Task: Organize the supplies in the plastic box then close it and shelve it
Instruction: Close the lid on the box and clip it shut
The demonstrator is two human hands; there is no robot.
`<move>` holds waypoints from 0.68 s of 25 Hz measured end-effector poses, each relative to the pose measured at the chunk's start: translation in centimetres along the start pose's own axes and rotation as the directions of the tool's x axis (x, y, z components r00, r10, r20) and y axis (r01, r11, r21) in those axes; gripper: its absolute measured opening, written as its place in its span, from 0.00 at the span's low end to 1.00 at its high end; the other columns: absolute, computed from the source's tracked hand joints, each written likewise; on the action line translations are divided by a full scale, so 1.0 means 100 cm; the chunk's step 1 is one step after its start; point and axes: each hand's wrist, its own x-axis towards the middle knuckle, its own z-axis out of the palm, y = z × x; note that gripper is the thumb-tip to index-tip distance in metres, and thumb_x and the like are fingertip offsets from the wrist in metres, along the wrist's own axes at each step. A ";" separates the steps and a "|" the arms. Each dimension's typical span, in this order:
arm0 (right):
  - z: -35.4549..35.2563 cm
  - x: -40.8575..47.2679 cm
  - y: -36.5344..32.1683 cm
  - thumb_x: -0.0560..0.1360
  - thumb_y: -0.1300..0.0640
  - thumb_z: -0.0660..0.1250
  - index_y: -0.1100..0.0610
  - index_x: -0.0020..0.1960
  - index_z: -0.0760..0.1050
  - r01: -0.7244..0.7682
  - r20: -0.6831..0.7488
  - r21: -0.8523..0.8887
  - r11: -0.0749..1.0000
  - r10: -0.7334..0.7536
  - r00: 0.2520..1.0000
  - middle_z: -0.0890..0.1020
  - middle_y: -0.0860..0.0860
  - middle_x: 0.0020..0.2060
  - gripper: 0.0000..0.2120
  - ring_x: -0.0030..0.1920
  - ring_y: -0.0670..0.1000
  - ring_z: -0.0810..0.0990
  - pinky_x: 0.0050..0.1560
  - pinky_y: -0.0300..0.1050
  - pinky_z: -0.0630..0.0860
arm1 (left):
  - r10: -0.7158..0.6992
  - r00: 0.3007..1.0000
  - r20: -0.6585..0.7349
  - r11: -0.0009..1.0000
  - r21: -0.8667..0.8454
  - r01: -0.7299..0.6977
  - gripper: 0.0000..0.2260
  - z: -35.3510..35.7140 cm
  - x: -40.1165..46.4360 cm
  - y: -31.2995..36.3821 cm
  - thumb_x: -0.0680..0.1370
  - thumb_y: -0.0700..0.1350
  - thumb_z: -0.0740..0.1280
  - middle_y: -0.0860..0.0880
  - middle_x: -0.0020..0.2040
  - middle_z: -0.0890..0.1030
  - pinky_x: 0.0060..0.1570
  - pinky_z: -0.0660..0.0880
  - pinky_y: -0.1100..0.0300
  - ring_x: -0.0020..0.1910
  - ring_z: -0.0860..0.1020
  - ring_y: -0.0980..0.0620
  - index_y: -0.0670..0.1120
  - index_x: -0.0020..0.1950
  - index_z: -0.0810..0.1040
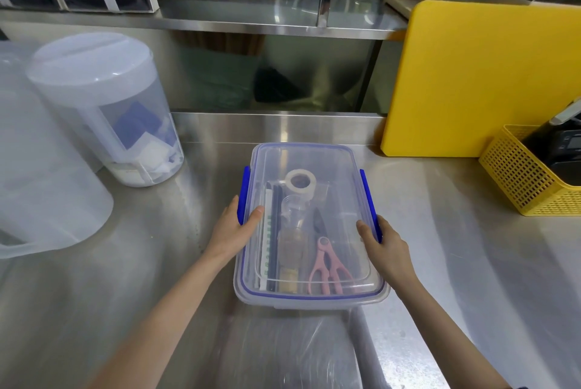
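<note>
A clear plastic box [342,162] with its lid on and blue side clips rests on the steel counter, centre of view. Through the lid I see a roll of tape [301,182], pink-handled scissors [327,266], a small glass bottle [292,237] and a flat green-and-white strip with a dark stick [270,231]. My left hand [234,228] grips the box's left side over the blue clip, thumb on the lid. On the right side, my right hand [382,244] holds the box over the other blue clip, thumb on the lid.
Two translucent lidded pitchers [103,105] stand at the left. A yellow cutting board [481,80] leans at the back right, with a yellow mesh basket [531,175] in front of it. A steel shelf [267,16] runs along the back above the counter.
</note>
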 end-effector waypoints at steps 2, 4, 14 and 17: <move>0.001 0.001 0.000 0.79 0.51 0.58 0.61 0.59 0.70 0.004 0.000 -0.011 1.000 -0.004 1.000 0.76 0.51 0.47 0.15 0.41 0.51 0.74 0.33 0.32 0.67 | 0.003 1.000 0.001 1.000 -0.017 -0.003 0.16 0.000 -0.001 -0.001 0.77 0.51 0.61 0.55 0.49 0.76 0.52 0.73 0.56 0.50 0.76 0.54 0.49 0.64 0.69; 0.001 0.001 0.000 0.79 0.52 0.58 0.61 0.57 0.70 0.006 -0.001 -0.020 1.000 -0.006 1.000 0.77 0.52 0.47 0.14 0.37 0.47 0.73 0.32 0.30 0.66 | -0.002 1.000 0.003 0.999 -0.036 0.002 0.17 0.001 -0.002 0.000 0.78 0.50 0.60 0.60 0.45 0.74 0.44 0.73 0.63 0.44 0.75 0.61 0.48 0.65 0.68; -0.003 -0.005 -0.012 0.78 0.51 0.59 0.60 0.72 0.59 -0.036 0.016 -0.006 0.999 0.037 0.999 0.73 0.56 0.66 0.25 0.57 0.56 0.76 0.53 0.46 0.75 | -0.070 0.997 0.016 0.995 -0.072 0.071 0.18 0.001 -0.005 -0.002 0.78 0.52 0.59 0.52 0.52 0.76 0.51 0.72 0.57 0.51 0.76 0.52 0.49 0.66 0.67; -0.003 -0.005 -0.015 0.78 0.50 0.59 0.60 0.72 0.58 -0.036 0.024 -0.025 0.999 0.037 0.999 0.72 0.56 0.67 0.26 0.61 0.57 0.75 0.57 0.47 0.74 | -0.061 0.998 0.013 0.996 -0.069 0.062 0.17 0.002 -0.004 -0.003 0.78 0.51 0.58 0.51 0.52 0.76 0.50 0.72 0.57 0.50 0.76 0.51 0.48 0.66 0.67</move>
